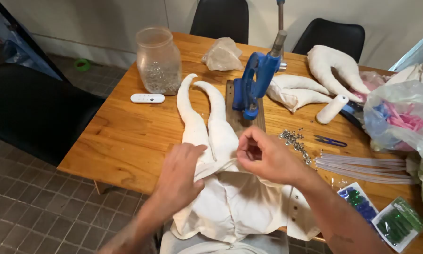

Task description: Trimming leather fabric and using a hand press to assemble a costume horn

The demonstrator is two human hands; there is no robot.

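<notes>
In front of the blue hand press (254, 84), the left hand (179, 176) lies flat on the white cloth piece (221, 188) while the right hand (268, 157) pinches its fold; best keep the fabric taut and the pinch firm.

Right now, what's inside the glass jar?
The glass jar holds a heap of small silvery metal bits across its lower part; its upper part looks empty. Their exact kind is too small to tell.

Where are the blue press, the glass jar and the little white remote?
blue press (253, 82), head view, on its blue frame.
glass jar (158, 61), head view, middle of its clear wall.
white remote (147, 98), head view, middle of its top face.
</notes>
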